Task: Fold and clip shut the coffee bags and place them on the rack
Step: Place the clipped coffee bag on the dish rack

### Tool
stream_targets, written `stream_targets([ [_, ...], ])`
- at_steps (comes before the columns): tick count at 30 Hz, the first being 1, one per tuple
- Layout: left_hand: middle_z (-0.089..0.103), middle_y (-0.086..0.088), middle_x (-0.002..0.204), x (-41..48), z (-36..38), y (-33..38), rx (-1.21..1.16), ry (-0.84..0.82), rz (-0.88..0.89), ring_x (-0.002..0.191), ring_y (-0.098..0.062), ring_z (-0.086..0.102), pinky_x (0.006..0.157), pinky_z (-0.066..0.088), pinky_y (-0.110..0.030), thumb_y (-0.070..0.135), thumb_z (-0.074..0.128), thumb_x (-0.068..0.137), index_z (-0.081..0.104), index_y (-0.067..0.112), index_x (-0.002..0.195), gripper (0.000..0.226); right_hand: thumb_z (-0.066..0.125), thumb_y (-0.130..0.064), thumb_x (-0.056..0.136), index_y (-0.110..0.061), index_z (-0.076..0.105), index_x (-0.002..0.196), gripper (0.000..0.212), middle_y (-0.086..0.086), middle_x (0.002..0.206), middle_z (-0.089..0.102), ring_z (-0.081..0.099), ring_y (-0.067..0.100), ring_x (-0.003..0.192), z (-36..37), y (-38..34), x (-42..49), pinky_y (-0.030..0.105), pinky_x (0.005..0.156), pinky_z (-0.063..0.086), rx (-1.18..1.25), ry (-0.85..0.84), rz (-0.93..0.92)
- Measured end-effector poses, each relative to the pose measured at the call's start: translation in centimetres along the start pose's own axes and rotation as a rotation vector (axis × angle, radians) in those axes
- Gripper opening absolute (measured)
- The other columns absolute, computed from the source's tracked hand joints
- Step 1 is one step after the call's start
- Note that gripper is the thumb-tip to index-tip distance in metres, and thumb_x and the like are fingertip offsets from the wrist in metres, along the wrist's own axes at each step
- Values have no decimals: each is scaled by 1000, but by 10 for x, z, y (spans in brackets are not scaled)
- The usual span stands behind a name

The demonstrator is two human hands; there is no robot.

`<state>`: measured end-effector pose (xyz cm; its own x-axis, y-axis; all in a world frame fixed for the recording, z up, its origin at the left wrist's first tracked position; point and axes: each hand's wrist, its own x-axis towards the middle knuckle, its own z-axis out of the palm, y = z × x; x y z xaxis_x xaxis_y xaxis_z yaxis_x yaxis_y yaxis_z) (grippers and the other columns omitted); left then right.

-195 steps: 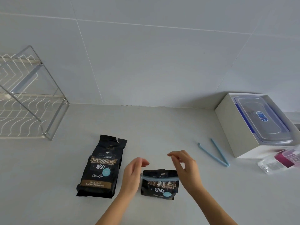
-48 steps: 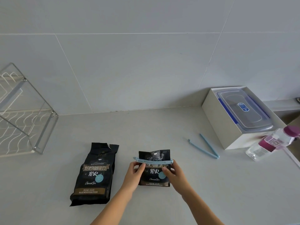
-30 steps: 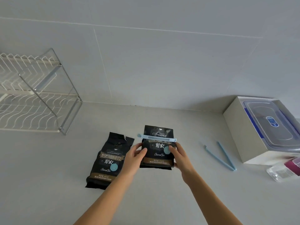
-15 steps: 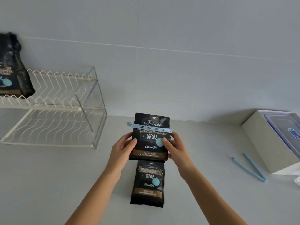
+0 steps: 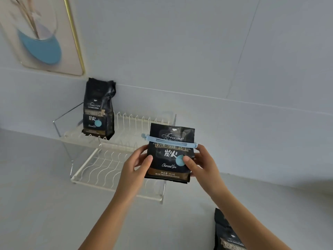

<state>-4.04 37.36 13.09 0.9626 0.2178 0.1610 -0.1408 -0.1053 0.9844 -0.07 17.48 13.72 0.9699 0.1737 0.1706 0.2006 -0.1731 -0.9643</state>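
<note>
I hold a black coffee bag (image 5: 168, 165) upright in the air, its folded top pinched by a light blue clip (image 5: 171, 142). My left hand (image 5: 134, 168) grips its left edge and my right hand (image 5: 202, 164) grips its right edge, thumbs on the front. Behind it stands a white two-tier wire rack (image 5: 108, 170). A second black coffee bag (image 5: 98, 110) stands upright on the rack's upper tier at the left, top unclipped. A third black coffee bag (image 5: 227, 233) lies on the counter at the lower right, partly hidden by my right forearm.
The rack sits on a pale grey counter (image 5: 36, 195) against a tiled wall. A framed picture (image 5: 43, 33) with a gold edge hangs on the wall above the rack's left end. The right half of the upper tier (image 5: 142, 127) holds nothing.
I have lifted the clipped bag higher and carried it left toward the rack. The view has swung left and up, so the blue clip pair and the box are out of sight.
</note>
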Motion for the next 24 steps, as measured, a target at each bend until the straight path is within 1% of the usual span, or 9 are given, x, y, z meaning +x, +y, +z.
stream_targets([
  [2, 68, 15, 102, 18, -22, 10, -3, 63, 39, 91, 7, 65, 62, 50, -5, 32, 58, 88, 54, 52, 95, 21, 66, -33, 83, -36, 55, 111, 31, -3, 103, 68, 65, 15, 93, 22, -18, 22, 44, 77, 59, -48, 20, -74],
  [4, 68, 17, 101, 38, -41, 17, 2, 108, 69, 87, 11, 64, 58, 47, -1, 31, 58, 89, 53, 46, 95, 16, 66, -34, 84, -35, 54, 115, 34, 2, 104, 61, 63, 18, 93, 40, -34, 45, 43, 76, 59, -97, 31, -116],
  [8, 65, 6, 110, 86, -71, 24, 75, 137, 141, 101, -5, 63, 65, 53, -9, 27, 56, 91, 54, 35, 105, 16, 51, -34, 93, -24, 44, 128, 37, 6, 104, 61, 63, 21, 98, 71, -52, 91, 36, 72, 60, -90, -53, -65],
  [11, 62, 0, 122, 125, -89, 19, 208, 162, 153, 112, -12, 58, 84, 54, -25, 25, 52, 93, 53, 19, 125, 33, 38, -38, 97, -25, 39, 130, 36, 2, 109, 59, 61, 15, 99, 91, -53, 118, 22, 65, 55, -53, -135, 15],
  [15, 62, -2, 123, 170, -113, -2, 285, 102, 57, 105, -9, 58, 73, 47, -14, 24, 46, 96, 49, 18, 134, 38, 33, -44, 97, -30, 38, 123, 30, -14, 103, 56, 57, 3, 94, 126, -45, 151, 14, 57, 52, 6, -222, 110],
  [16, 62, -3, 122, 177, -118, -10, 295, 77, 9, 104, -9, 58, 74, 48, -16, 24, 45, 96, 47, 19, 135, 39, 33, -45, 97, -29, 38, 123, 31, -15, 101, 55, 57, 2, 92, 135, -42, 157, 14, 58, 53, 24, -247, 148],
  [18, 60, -4, 125, 185, -126, -26, 345, 7, -114, 109, -15, 57, 88, 51, -31, 26, 46, 96, 43, 20, 137, 41, 33, -45, 97, -26, 39, 124, 33, -14, 100, 56, 60, -2, 86, 153, -36, 166, 12, 55, 54, 31, -297, 202],
  [20, 56, -5, 131, 189, -131, -39, 375, -73, -220, 116, -20, 55, 102, 46, -44, 25, 48, 95, 40, 20, 138, 44, 34, -44, 98, -28, 38, 128, 35, -13, 102, 59, 64, -4, 82, 167, -28, 170, 10, 57, 53, 10, -335, 194],
  [24, 58, -4, 130, 191, -134, -47, 363, -87, -250, 114, -20, 57, 103, 44, -48, 27, 52, 92, 42, 21, 134, 44, 34, -39, 99, -32, 34, 133, 35, -17, 103, 58, 64, -16, 77, 173, -23, 174, 6, 58, 51, 15, -353, 170],
])
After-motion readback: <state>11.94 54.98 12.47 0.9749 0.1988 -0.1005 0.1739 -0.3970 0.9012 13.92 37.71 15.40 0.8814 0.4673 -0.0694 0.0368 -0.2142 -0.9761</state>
